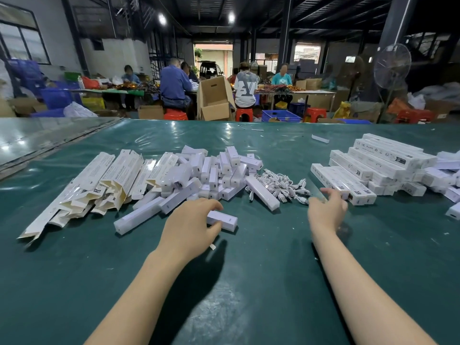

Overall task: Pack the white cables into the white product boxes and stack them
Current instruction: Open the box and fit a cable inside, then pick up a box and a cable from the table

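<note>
Left grip [191, 225] pinches box [224, 219]; right grip [326, 210] spread, blurred, beside stack [373, 165]. We risk toppling it while reaching for cables [281, 185].

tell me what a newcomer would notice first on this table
A big heap of small white boxes fills the middle of the green table, with flattened cartons to its left and a tangle of white cables to its right. Stacked long boxes rise at far right. In front the left hand grips one white box.

Grn tbl [249, 295], flat cartons [112, 175], cables [278, 183], stacked boxes [378, 160]
</note>
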